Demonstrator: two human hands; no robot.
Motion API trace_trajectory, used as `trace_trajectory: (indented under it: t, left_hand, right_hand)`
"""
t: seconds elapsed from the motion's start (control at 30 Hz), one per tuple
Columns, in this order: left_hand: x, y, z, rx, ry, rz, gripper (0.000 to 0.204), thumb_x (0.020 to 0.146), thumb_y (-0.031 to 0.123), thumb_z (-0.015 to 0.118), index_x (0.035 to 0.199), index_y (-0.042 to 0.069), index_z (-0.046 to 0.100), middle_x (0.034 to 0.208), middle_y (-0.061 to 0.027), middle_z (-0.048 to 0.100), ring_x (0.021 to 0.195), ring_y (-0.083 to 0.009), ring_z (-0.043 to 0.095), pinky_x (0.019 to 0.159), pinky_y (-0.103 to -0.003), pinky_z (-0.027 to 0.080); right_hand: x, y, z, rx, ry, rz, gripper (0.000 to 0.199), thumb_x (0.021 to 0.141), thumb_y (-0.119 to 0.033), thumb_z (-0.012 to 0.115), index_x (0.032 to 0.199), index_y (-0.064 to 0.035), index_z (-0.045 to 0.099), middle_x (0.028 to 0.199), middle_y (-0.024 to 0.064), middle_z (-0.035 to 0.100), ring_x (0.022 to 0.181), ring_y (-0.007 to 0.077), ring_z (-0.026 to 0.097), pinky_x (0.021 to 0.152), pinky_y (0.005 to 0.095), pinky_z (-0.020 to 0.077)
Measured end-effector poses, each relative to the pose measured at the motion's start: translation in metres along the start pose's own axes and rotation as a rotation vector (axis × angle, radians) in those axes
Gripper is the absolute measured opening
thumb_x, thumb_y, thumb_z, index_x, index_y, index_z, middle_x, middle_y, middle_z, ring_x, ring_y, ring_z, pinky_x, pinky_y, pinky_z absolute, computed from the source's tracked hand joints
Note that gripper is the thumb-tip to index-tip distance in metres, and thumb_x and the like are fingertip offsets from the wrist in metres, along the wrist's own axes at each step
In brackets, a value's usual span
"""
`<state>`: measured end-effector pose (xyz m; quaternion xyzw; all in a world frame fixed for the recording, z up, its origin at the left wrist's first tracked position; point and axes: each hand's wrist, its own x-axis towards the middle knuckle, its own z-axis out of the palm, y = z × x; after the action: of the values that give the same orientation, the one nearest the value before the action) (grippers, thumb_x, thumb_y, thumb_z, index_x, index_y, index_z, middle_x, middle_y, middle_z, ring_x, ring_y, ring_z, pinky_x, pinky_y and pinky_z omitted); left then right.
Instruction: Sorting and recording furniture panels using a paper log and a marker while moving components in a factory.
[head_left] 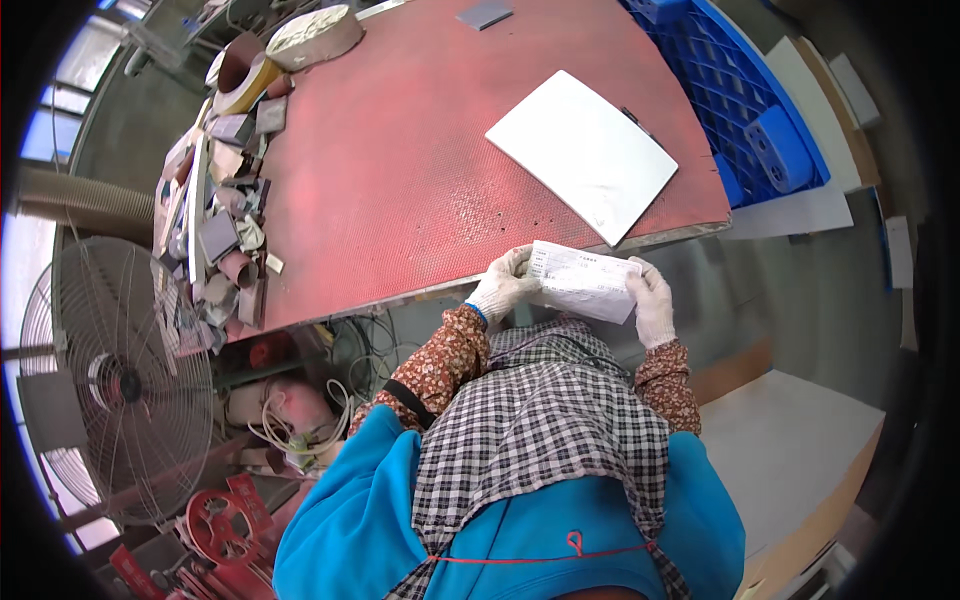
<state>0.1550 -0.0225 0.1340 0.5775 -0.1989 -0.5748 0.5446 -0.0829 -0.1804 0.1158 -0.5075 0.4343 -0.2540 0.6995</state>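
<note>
the left hand (505, 283) and right hand (652, 303) pinch opposite ends of a printed paper (585, 280) by the near edge of the red table (400, 170). pulling apart could tear it; a slackened pinch could drop it.

Red table (380, 160) carries a heap of blocks and scraps (218, 237) along its left edge, with a yellow-brown roll (258, 87) and a pale rounded lump (315, 38) at the far-left end and a small grey pad (485, 14) at the far edge. Left: ribbed duct (90, 203), caged fan (125, 383) below it, red spoked wheel (222, 527) lower still. Right: blue lattice pallet (780, 150) beside the table, large pale board (800, 460) nearer the viewer.
</note>
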Motion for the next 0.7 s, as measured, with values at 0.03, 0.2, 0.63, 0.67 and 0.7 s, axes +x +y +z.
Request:
trace_trajectory:
  t: [0.03, 0.2, 0.63, 0.67, 0.7]
  left_hand:
    - [0.002, 0.002, 0.0, -0.004, 0.004, -0.013, 0.067, 0.084, -0.007, 0.061, 0.146, -0.004, 0.037, 0.132, -0.0133, 0.059, 0.117, -0.0177, 0.06, 0.101, -0.032, 0.049]
    - [0.014, -0.003, -0.007, -0.019, -0.05, -0.003, 0.066, 0.084, -0.006, 0.06, 0.145, -0.004, 0.038, 0.13, -0.013, 0.06, 0.115, -0.0172, 0.06, 0.1, -0.032, 0.05]
    - [0.043, -0.023, 0.031, -0.117, -0.01, 0.048, 0.055, 0.085, -0.009, 0.056, 0.139, -0.007, 0.043, 0.126, -0.0145, 0.063, 0.112, -0.0186, 0.062, 0.1, -0.03, 0.049]
    - [0.048, -0.028, 0.038, -0.12, -0.011, 0.021, 0.053, 0.085, -0.009, 0.056, 0.137, -0.007, 0.045, 0.124, -0.0136, 0.065, 0.109, -0.0179, 0.064, 0.098, -0.03, 0.05]
    - [0.051, -0.029, 0.05, -0.126, -0.008, -0.01, 0.052, 0.085, -0.009, 0.056, 0.136, -0.007, 0.047, 0.122, -0.0127, 0.066, 0.105, -0.0172, 0.065, 0.096, -0.029, 0.051]
  right_hand:
    - [-0.004, 0.001, -0.002, -0.01, -0.031, 0.008, 0.035, 0.098, -0.013, 0.058, 0.129, 0.0021, 0.055, 0.116, 0.0078, 0.065, 0.104, 0.0147, 0.062, 0.093, 0.0316, 0.0505]
    - [-0.026, -0.001, -0.002, 0.115, -0.091, 0.137, 0.037, 0.096, -0.012, 0.058, 0.13, 0.0029, 0.055, 0.121, 0.0091, 0.064, 0.111, 0.0163, 0.061, 0.097, 0.0318, 0.049]
    - [-0.012, 0.013, -0.047, 0.362, -0.202, 0.27, 0.034, 0.088, -0.001, 0.065, 0.121, 0.0076, 0.062, 0.116, 0.013, 0.069, 0.104, 0.0209, 0.067, 0.098, 0.0352, 0.0507]
    - [-0.004, 0.008, -0.055, 0.367, -0.204, 0.284, 0.033, 0.088, -0.001, 0.065, 0.12, 0.007, 0.063, 0.115, 0.0126, 0.07, 0.103, 0.0201, 0.067, 0.097, 0.0345, 0.051]
    - [0.004, 0.004, -0.066, 0.371, -0.206, 0.303, 0.032, 0.089, -0.002, 0.066, 0.12, 0.0064, 0.064, 0.114, 0.0122, 0.07, 0.102, 0.0193, 0.067, 0.096, 0.0337, 0.0513]
